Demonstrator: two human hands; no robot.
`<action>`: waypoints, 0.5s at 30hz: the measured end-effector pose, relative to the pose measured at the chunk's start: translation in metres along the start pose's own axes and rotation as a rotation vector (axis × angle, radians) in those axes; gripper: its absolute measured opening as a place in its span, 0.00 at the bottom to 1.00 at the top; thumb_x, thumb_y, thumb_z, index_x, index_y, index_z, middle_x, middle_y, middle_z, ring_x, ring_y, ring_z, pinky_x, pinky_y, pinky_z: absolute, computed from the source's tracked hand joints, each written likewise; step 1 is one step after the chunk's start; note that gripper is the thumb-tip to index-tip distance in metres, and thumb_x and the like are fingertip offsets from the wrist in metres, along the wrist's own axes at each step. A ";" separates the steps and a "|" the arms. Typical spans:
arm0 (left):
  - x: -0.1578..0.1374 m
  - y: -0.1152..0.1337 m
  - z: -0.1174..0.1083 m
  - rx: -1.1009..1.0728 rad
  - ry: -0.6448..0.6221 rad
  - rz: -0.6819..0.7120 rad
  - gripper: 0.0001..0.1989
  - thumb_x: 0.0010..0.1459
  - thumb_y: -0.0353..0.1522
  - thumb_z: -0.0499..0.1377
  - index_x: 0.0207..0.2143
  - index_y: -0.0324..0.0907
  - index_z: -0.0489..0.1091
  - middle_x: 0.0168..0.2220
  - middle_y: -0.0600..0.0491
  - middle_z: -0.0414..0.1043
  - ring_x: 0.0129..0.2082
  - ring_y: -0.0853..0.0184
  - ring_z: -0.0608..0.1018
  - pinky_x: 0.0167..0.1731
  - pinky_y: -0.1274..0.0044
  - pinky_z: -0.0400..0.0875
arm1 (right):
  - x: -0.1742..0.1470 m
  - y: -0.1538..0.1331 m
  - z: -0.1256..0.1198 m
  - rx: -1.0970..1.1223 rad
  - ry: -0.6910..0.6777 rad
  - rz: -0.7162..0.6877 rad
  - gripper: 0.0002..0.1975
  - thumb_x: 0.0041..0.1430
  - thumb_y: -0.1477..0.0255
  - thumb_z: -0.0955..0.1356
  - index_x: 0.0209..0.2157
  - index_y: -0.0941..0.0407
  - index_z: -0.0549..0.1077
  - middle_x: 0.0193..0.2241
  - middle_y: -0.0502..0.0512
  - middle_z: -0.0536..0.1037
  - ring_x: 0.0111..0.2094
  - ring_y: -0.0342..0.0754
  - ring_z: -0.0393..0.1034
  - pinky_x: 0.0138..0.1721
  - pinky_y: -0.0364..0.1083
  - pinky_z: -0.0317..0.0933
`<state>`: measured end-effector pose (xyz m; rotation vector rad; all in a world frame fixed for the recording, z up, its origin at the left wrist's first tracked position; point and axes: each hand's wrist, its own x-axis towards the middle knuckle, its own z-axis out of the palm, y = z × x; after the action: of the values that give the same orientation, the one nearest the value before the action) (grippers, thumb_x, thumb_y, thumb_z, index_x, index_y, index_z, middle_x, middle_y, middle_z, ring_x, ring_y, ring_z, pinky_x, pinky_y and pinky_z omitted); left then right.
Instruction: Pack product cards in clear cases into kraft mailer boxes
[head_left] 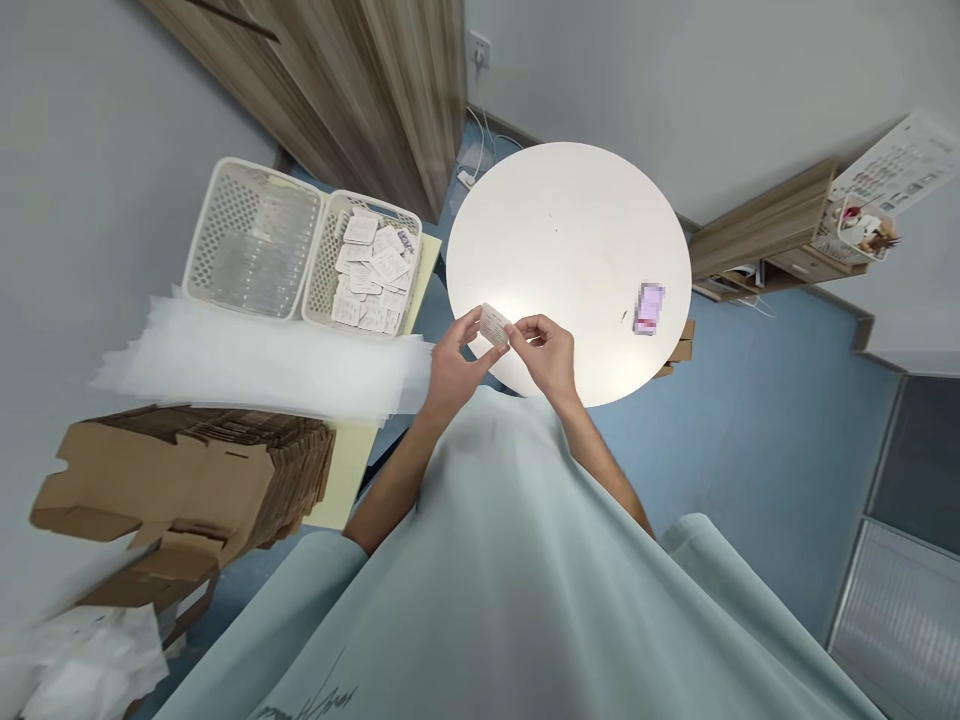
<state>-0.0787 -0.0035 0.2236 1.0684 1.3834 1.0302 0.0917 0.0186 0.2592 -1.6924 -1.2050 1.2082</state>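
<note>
A small white printed card [493, 325] is held up over the near edge of the round white table [562, 220]. My left hand [454, 370] pinches it along its left and lower sides, between thumb and fingers. From the other side, my right hand [547, 355] grips its right edge with thumb and fingertips. Rows of small print cover the face turned to me, too fine to read. Left of the table, a white basket [319, 290] holds a heap of similar white printed cards [375, 270].
Beside that basket stands another basket [199, 250] with clear plastic pieces. Nearer lie a stack of white translucent sheets [277, 360] and folded cardboard boxes [217, 480]. A blurred purple item [649, 308] rests on the table's right side. A wooden cabinet [780, 225] stands at right.
</note>
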 end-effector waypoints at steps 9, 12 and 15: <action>0.004 -0.009 -0.023 -0.262 -0.081 -0.141 0.33 0.59 0.46 0.78 0.63 0.43 0.80 0.56 0.41 0.86 0.52 0.53 0.87 0.41 0.68 0.85 | 0.022 0.013 -0.016 0.180 -0.122 0.062 0.28 0.58 0.40 0.79 0.34 0.51 0.77 0.32 0.51 0.80 0.35 0.48 0.76 0.38 0.48 0.71; 0.004 -0.006 -0.028 -0.352 -0.142 -0.213 0.35 0.57 0.45 0.79 0.64 0.45 0.79 0.57 0.41 0.86 0.52 0.54 0.87 0.39 0.71 0.83 | 0.022 0.014 -0.017 0.218 -0.153 0.054 0.27 0.59 0.40 0.79 0.33 0.50 0.78 0.32 0.51 0.79 0.36 0.48 0.75 0.38 0.48 0.70; 0.005 0.000 -0.033 -0.434 -0.256 -0.286 0.36 0.58 0.46 0.80 0.66 0.48 0.79 0.60 0.42 0.85 0.54 0.54 0.86 0.42 0.70 0.83 | 0.021 0.015 -0.017 0.278 -0.187 0.033 0.26 0.60 0.42 0.79 0.34 0.50 0.79 0.33 0.51 0.79 0.37 0.48 0.73 0.41 0.49 0.70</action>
<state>-0.1120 0.0002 0.2244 0.6330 1.0085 0.8927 0.1143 0.0337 0.2450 -1.4242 -1.0621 1.5059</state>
